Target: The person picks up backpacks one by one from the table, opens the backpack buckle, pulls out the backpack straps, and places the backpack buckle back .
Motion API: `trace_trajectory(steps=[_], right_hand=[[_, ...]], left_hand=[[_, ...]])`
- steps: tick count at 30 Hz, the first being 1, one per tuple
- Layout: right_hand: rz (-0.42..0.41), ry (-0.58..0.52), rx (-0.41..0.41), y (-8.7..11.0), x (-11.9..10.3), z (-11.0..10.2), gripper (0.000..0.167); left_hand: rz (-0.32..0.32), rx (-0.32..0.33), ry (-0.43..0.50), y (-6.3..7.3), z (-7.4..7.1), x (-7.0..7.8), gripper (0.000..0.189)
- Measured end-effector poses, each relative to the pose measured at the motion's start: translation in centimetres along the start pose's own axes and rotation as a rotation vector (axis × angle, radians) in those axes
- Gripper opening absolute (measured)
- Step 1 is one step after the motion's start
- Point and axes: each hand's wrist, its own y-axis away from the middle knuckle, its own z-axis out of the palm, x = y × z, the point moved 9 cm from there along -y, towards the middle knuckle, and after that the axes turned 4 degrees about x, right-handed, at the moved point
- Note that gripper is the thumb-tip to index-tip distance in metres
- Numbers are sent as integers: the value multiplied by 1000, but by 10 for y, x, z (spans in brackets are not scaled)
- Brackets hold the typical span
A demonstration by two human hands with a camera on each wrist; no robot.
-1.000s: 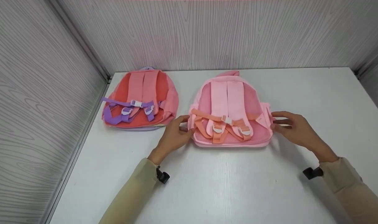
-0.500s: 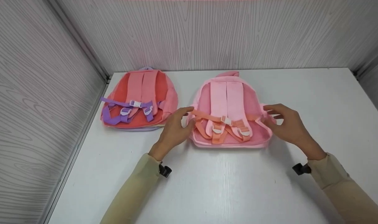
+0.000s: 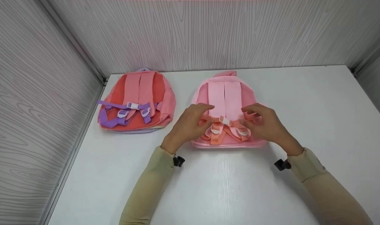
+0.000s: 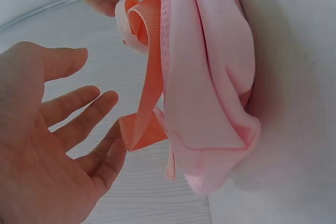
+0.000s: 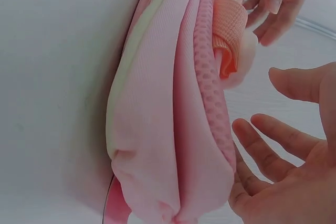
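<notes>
A light pink backpack [image 3: 232, 97] lies on the white table with its strap side up. Orange webbing straps [image 3: 219, 137] and a white buckle [image 3: 225, 121] cross its lower half. Over its left side is my left hand [image 3: 193, 123], thumb and fingers apart, nothing gripped between them. My right hand [image 3: 263, 123] hovers over the right side in the same spread way. In the left wrist view the fingers [image 4: 84, 119] are loosely extended beside an orange strap [image 4: 149, 77]. The right wrist view has spread fingers [image 5: 273, 150] beside the pack's mesh edge [image 5: 210, 77].
Left of the pink pack lies a coral backpack [image 3: 166, 106] with purple straps [image 3: 107, 120] and a white buckle [image 3: 133, 106], also strap side up. Grey wood-grain walls [image 3: 190, 34] border the white table [image 3: 224, 184] at the back and sides.
Both hands have left the pink backpack's sides and moved inward over its front, closer together. The backpacks stay in place, and the view has shifted slightly.
</notes>
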Motion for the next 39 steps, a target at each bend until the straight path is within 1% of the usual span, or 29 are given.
trace_trajectory(steps=[3,7,11,15,20,23,30,39], right_hand=[[3,3,-20,-4,0,11,31],[-11,12,-36,-7,-1,23,31],[-21,9,-53,-11,-3,32,35],[-11,9,-72,-13,-5,39,33],[21,46,-114,-12,-4,47,32],[35,76,-123,-12,-3,50,30],[9,129,-96,-14,-7,52,26],[-5,135,-76,-18,-8,51,21]], left_hand=[[-6,-43,-28,-4,7,-1,47],[-32,-86,-27,-7,15,-3,46],[-36,-100,-18,-11,21,-1,43],[-53,-107,-15,-16,25,1,41],[-74,-136,-17,-19,31,1,38],[-78,-151,-20,-20,35,1,36],[-89,-153,3,-23,40,-1,32],[-83,-141,11,-27,39,-3,31]])
